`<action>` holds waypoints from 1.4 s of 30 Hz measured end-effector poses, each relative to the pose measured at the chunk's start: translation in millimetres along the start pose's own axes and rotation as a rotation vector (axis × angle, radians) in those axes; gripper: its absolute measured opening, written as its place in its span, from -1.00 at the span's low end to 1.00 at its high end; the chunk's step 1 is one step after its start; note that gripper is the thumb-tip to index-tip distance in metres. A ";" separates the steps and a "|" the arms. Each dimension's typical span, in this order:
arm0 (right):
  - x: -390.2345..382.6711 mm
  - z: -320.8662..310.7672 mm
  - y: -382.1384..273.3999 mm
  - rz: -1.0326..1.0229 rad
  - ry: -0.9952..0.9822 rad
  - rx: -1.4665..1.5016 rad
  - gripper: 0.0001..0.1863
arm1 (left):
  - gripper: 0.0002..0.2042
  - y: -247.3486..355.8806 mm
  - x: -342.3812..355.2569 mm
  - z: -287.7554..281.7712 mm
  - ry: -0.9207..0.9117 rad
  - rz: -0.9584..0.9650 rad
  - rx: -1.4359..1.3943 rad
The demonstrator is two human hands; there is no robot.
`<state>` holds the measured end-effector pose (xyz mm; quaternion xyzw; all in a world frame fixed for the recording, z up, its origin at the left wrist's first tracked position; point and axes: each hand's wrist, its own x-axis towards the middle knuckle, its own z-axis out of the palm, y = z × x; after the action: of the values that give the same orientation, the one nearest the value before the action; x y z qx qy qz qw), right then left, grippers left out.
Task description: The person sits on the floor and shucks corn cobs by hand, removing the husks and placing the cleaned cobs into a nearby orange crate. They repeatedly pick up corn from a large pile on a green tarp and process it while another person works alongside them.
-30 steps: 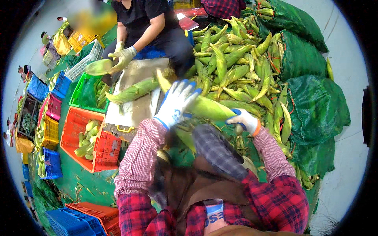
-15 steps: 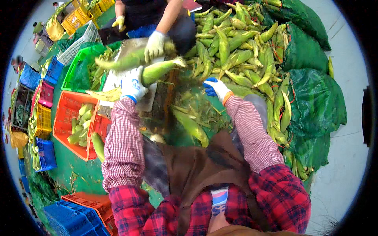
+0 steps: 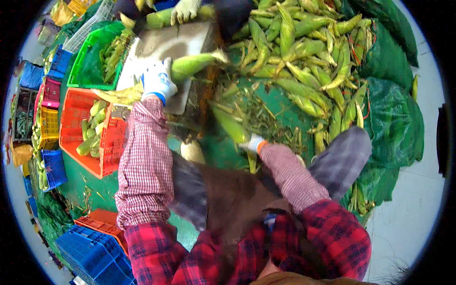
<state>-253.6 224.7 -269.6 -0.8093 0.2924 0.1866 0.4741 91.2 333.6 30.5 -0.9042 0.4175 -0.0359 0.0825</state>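
My left hand [image 3: 159, 80], in a white glove, is closed round the left end of a green ear of corn [image 3: 194, 65]. That ear lies over a worn pale board [image 3: 199, 35]. Lower and to the right, my gloved right hand [image 3: 253, 142] is closed at the near end of another husked ear of corn [image 3: 229, 124]; its fingers are partly hidden and the ear is blurred. Loose yellowish husks [image 3: 124, 95] stick out beside my left wrist. A pale rounded object [image 3: 192, 152] sits below the board, its kind unclear.
A co-worker's gloved hand [image 3: 185, 10] rests on an ear across the board. A big corn pile [image 3: 294, 57] and green sacks [image 3: 392, 118] lie to the right. Left stand an orange crate [image 3: 78, 130] with trimmed ears, a green crate [image 3: 78, 71] and stacked blue crates [image 3: 95, 254].
My right hand has come down and nearer, from beside the pile to the ear on the floor. My left hand keeps its ear. The whole view has shifted, with the surroundings higher in it.
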 end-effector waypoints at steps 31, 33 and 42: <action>-126.5 -112.8 -156.1 -0.403 0.296 1.535 -0.57 | -0.24 57.4 -12.3 -18.0 -0.023 0.192 -1.086; -141.2 -117.8 -202.2 -0.366 0.275 1.398 -0.57 | -0.23 48.9 -3.0 3.3 -0.203 0.372 -1.286; -159.9 -173.5 -238.0 -0.467 0.322 0.165 -0.28 | -0.50 99.7 -31.6 -33.7 -0.207 0.145 -2.289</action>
<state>-216.0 210.4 63.1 -0.8325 0.1839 -0.0829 0.5159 -8.4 290.0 46.0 -0.4219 0.2477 0.4433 -0.7511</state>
